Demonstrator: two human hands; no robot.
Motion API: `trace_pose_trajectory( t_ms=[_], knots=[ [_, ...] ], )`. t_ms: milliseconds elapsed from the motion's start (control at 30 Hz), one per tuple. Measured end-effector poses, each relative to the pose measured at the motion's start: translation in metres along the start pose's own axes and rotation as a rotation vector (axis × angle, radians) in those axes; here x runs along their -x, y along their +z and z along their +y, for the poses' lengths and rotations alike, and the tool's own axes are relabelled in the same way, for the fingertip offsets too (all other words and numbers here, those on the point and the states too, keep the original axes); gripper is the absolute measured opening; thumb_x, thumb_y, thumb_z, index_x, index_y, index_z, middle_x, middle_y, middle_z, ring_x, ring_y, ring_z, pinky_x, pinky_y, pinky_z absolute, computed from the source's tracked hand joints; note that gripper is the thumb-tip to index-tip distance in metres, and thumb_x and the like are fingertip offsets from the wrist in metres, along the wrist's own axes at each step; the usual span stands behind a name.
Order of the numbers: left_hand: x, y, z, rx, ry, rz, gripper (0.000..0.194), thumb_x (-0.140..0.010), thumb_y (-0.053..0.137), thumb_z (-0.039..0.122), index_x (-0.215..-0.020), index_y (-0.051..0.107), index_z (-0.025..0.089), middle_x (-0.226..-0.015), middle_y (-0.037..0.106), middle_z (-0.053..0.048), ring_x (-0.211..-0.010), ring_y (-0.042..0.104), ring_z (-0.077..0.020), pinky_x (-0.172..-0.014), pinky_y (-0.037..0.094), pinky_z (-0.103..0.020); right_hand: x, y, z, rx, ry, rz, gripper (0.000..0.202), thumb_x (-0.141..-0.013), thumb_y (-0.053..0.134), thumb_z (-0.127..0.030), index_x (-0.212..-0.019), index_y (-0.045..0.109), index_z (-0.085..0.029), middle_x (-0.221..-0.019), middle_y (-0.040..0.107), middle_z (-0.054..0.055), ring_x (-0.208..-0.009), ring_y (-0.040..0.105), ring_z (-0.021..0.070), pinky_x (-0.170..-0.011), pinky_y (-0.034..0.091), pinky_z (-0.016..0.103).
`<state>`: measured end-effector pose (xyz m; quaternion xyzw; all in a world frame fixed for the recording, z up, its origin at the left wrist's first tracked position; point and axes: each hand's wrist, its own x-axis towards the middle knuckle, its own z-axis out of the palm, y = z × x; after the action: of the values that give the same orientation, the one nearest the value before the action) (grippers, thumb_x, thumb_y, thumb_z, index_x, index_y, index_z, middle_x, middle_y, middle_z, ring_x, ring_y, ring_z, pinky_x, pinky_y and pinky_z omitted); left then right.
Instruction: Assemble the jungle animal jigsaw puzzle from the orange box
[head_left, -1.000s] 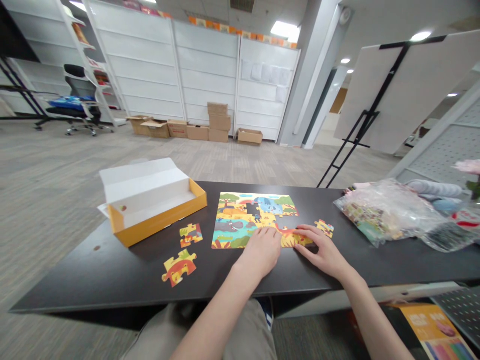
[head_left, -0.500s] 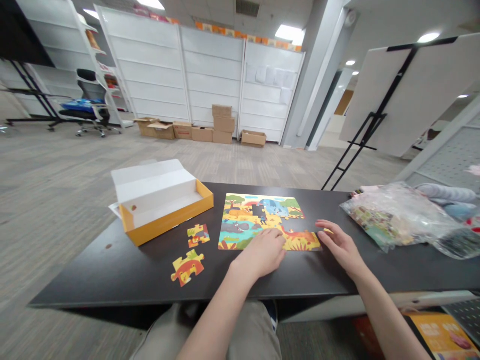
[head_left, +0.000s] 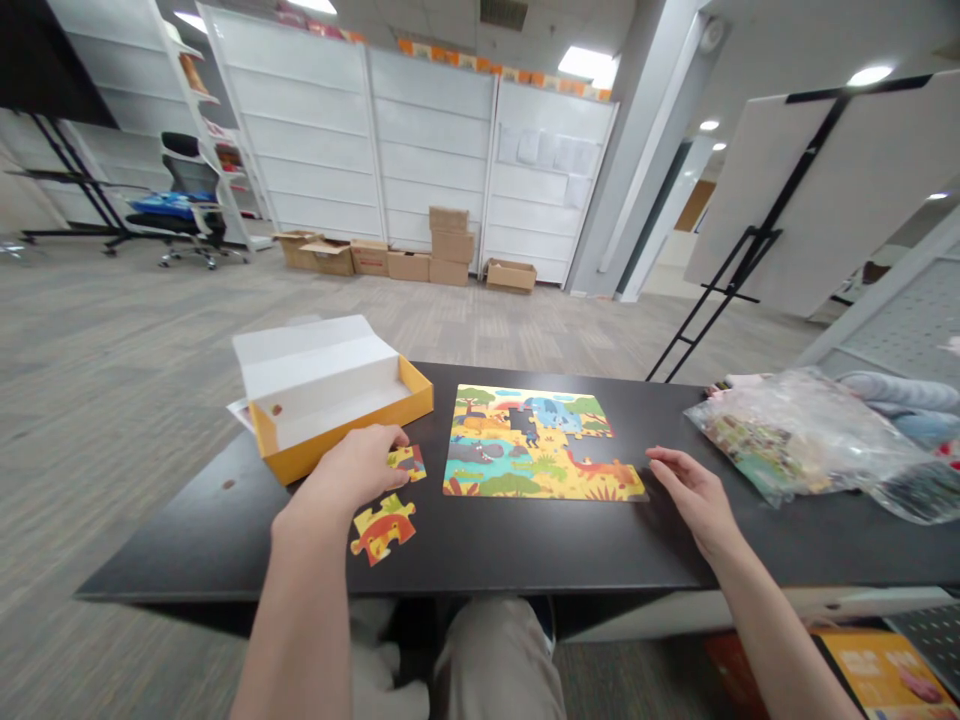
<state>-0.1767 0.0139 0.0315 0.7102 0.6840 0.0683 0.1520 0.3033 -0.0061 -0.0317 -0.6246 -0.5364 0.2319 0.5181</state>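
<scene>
My left hand [head_left: 365,463] is over the upper loose puzzle piece [head_left: 409,462], its fingers bent at the piece's left side; whether they grip it is hidden. Just below lies another loose piece [head_left: 383,529], orange and yellow. A mostly assembled animal puzzle [head_left: 517,477] lies flat on the black table, with a gap near its top middle and another at its right side. My right hand [head_left: 691,500] rests just right of the puzzle's lower right corner, fingers apart and holding nothing.
An open yellow box [head_left: 352,430] with a white lid stands on the table [head_left: 517,550] at the left. Clear plastic bags [head_left: 810,430] with things inside lie at the right. Cardboard boxes [head_left: 448,245] and a chair [head_left: 184,200] are farther back.
My left hand has moved left from the puzzle to the loose pieces, uncovering the puzzle's lower middle. My right hand has shifted slightly off the puzzle's right corner.
</scene>
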Motion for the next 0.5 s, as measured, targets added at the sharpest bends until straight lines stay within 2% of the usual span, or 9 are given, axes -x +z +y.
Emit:
trace_pose_trajectory(
  t_ms=[200, 367, 433, 500],
  knots=[
    [0.003, 0.001, 0.004, 0.021, -0.005, -0.012, 0.037, -0.066, 0.075, 0.027, -0.102, 0.069, 0.025, -0.116, 0.074, -0.006, -0.107, 0.069, -0.0289, -0.095, 0.052, -0.037, 0.000, 0.001, 0.003, 0.038, -0.010, 0.010, 0.051, -0.072, 0.075, -0.064, -0.095, 0.076, -0.019, -0.118, 0.072, 0.017, -0.115, 0.065, 0.0348, -0.101, 0.051, 0.050],
    [0.005, -0.001, 0.003, 0.011, -0.068, 0.057, 0.056, -0.069, 0.072, 0.030, -0.123, 0.057, 0.020, -0.119, 0.072, -0.012, -0.110, 0.068, -0.0313, -0.093, 0.053, -0.040, 0.000, 0.000, 0.004, 0.051, -0.044, 0.012, 0.049, -0.072, 0.074, -0.064, -0.093, 0.075, -0.019, -0.110, 0.074, 0.015, -0.110, 0.067, 0.0333, -0.094, 0.055, 0.046],
    [0.005, -0.002, 0.007, 0.061, -0.026, 0.125, 0.061, -0.072, 0.071, 0.030, -0.129, 0.052, 0.018, -0.120, 0.071, -0.013, -0.112, 0.067, -0.0308, -0.097, 0.051, -0.040, -0.001, -0.001, 0.004, 0.056, -0.050, 0.011, 0.048, -0.074, 0.073, -0.062, -0.095, 0.074, -0.019, -0.105, 0.075, 0.014, -0.101, 0.070, 0.0306, -0.089, 0.056, 0.044],
    [0.005, 0.000, 0.019, 0.140, 0.084, 0.199, 0.062, -0.075, 0.069, 0.029, -0.132, 0.048, 0.018, -0.123, 0.069, -0.013, -0.114, 0.066, -0.0296, -0.100, 0.050, -0.040, -0.003, 0.001, 0.001, 0.061, -0.065, 0.048, 0.047, -0.076, 0.071, -0.061, -0.098, 0.072, -0.019, -0.102, 0.074, 0.013, -0.093, 0.070, 0.0281, -0.084, 0.056, 0.042]
  ],
)
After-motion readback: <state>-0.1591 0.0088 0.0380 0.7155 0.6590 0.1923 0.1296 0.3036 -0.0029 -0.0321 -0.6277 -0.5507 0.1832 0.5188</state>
